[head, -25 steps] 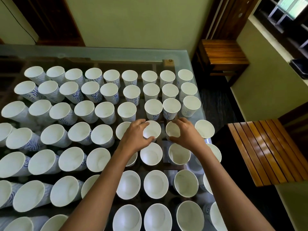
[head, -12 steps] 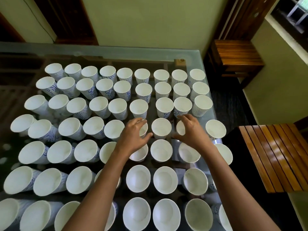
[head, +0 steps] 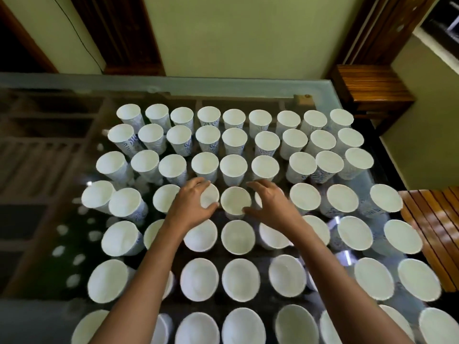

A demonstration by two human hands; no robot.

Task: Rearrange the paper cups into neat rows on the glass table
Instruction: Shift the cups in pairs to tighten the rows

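"Holding anything, that left hand (head: 191,206)?"
"Yes, thumb and fingers pinch a cup (head: 210,198) by its rim, upright in the fourth row of paper cups (head: 233,167) on the glass table (head: 223,86)."
"And the right hand (head: 272,207)?"
"Arched over another cup (head: 257,201) two places along. It's mostly hidden, so I cannot tell whether it grips."

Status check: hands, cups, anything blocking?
Both hands busy: left hand grips fourth-row cup, right hand grips mostly hidden cup beside the middle cup. Neighbouring cups crowd close; nothing else in the way.
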